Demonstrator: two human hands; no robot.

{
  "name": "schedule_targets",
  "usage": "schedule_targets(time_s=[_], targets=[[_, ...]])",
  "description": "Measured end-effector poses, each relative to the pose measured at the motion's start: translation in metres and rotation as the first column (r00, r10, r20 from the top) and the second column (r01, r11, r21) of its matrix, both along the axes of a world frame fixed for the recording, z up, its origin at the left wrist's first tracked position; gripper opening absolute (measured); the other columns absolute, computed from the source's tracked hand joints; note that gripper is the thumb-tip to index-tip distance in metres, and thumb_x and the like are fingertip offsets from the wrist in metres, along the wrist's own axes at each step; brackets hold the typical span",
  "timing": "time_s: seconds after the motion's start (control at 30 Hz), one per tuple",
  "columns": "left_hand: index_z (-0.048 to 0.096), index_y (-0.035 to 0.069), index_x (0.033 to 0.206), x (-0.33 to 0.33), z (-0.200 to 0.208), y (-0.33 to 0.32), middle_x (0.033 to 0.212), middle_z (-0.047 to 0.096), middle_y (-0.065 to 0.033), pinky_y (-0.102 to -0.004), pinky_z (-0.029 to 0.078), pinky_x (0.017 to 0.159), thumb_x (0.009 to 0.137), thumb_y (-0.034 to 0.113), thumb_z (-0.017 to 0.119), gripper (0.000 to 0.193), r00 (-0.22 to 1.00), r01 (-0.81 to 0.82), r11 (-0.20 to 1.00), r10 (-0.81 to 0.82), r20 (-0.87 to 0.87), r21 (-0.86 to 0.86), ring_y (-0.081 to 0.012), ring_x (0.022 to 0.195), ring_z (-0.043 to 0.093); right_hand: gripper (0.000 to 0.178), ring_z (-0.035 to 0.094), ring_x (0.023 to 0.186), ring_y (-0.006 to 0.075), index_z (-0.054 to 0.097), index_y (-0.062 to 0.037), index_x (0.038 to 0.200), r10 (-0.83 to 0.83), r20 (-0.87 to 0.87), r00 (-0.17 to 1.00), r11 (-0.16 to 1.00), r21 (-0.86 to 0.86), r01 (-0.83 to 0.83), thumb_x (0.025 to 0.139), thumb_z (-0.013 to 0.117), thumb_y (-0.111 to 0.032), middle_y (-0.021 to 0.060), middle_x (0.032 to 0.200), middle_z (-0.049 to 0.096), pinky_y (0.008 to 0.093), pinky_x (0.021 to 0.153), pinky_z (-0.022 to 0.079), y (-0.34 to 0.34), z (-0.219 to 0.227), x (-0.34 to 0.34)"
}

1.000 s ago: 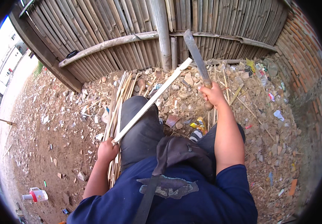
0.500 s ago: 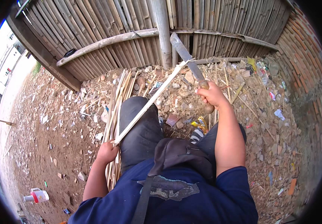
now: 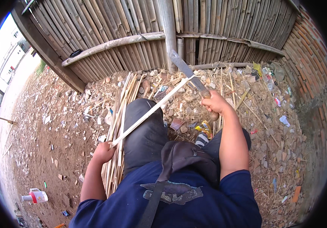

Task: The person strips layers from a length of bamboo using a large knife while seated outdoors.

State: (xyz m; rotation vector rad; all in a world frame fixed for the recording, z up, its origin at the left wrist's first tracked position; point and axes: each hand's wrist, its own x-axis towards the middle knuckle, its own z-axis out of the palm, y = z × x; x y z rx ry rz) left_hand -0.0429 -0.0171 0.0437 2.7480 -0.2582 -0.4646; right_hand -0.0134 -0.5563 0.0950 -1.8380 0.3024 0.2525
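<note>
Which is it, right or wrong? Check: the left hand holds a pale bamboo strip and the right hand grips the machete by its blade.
Wrong on one point: the head view shows the right hand gripping the machete by its brown handle, not its blade. The left hand does hold a pale bamboo strip.

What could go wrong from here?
1. The knife in the right hand is at the far end of the pale strip, which crosses above the left trouser leg; a slip might bring the blade toward the knee.
2. The left hand is bare on the near end, so splinters could jab it.
3. Only that hand grips the strip, so it may twist under the blade.
</note>
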Motion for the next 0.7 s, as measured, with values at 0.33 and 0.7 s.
schedule_targets(time_s=[0.33,0.7], targets=[[0.068,0.002,0.092,-0.003,-0.005,0.000,0.089,0.070,-0.0246,-0.0521,0.053,0.081,0.089,0.024,0.059,0.024,1.000,-0.001,0.998,0.003,0.031,-0.061,-0.0455,0.090,0.067,0.019,0.050,0.052,0.0067,0.057,-0.0035,0.097,-0.054,0.069,0.996,0.991,0.128,0.045,0.084,0.070,-0.007,-0.0005,0.072,0.056,0.0252,0.045,0.039,-0.015,-0.006,0.000],[0.070,0.004,0.097,0.001,-0.011,0.006,0.092,0.070,-0.0241,-0.0511,0.052,0.081,0.092,0.027,0.062,0.025,0.999,0.020,0.999,-0.019,0.033,-0.036,-0.0442,0.092,0.066,0.022,0.048,0.050,0.0063,0.057,-0.0024,0.100,0.012,0.023,1.000,1.000,0.022,-0.012,0.083,0.071,-0.007,-0.0017,0.069,0.054,0.0258,0.045,0.038,0.001,-0.003,0.004]])
